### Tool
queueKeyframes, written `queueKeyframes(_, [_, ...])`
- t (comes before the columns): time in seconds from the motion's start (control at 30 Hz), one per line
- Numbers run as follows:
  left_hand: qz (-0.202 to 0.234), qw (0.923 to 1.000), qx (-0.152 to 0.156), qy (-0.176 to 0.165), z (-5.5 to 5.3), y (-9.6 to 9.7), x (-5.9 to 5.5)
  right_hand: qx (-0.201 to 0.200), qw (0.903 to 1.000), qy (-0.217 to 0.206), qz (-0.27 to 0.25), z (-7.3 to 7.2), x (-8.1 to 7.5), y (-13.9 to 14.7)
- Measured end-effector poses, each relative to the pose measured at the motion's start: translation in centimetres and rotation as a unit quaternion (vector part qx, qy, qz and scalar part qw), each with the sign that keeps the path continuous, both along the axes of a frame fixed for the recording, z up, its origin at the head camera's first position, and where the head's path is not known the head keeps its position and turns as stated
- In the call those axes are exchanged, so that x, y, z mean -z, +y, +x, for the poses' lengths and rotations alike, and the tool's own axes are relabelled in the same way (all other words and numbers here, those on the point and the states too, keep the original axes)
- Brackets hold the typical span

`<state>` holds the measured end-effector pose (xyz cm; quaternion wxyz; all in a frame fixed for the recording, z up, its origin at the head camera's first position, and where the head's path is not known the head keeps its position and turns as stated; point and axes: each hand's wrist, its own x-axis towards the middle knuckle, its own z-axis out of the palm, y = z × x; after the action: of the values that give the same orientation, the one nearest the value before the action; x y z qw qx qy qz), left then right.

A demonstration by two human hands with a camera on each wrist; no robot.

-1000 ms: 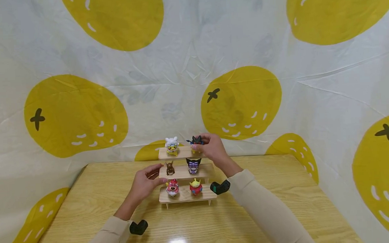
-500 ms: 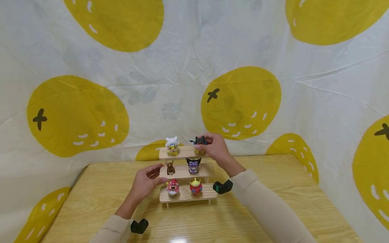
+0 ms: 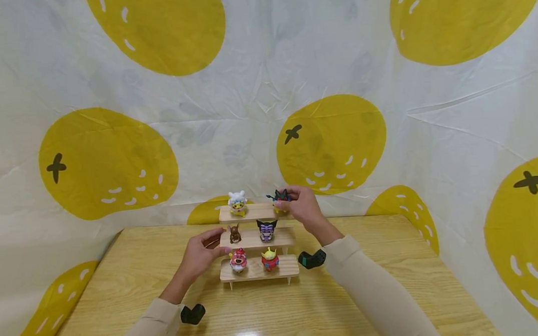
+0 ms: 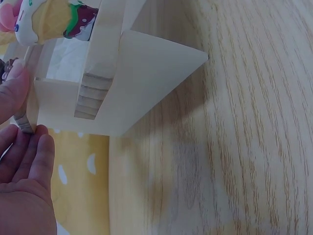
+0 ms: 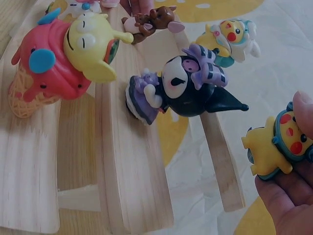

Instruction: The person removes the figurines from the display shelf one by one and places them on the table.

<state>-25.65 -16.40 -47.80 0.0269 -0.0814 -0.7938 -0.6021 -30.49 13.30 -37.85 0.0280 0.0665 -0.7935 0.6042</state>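
Note:
My left hand (image 3: 202, 248) grips the left end of the middle tier of a three-tier wooden display stand (image 3: 249, 239). In the left wrist view, its thumb lies over the board and its fingers are at the underside. My right hand (image 3: 303, 204) pinches a yellow Pikachu figurine in a dark, pointed-eared hood (image 5: 264, 147), its feet close over the right end of the top tier. A white-hooded Pikachu figurine (image 3: 237, 204) stands at that tier's left. On the middle tier are a small brown deer-like figurine (image 3: 235, 233) and a black-hooded purple figurine (image 3: 266, 230).
The bottom tier carries a pink bear-like figurine (image 3: 238, 261) and a red figurine with a yellow head (image 3: 270, 259). The stand is on a wooden table (image 3: 368, 284). A white curtain (image 3: 231, 139) with large yellow fruit prints hangs behind it.
My right hand has shifted right along the top tier with the dark-hooded figurine, widening the gap to the white-hooded one. The left hand keeps its place on the stand.

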Motion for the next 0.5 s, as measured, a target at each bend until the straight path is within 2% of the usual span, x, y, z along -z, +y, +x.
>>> queueKeyframes(0.5, [-0.012, 0.9999, -0.009, 0.001, 0.2, 0.2, -0.2, 0.01, 0.9999, -0.005, 0.005, 0.3, -0.4, 1.4])
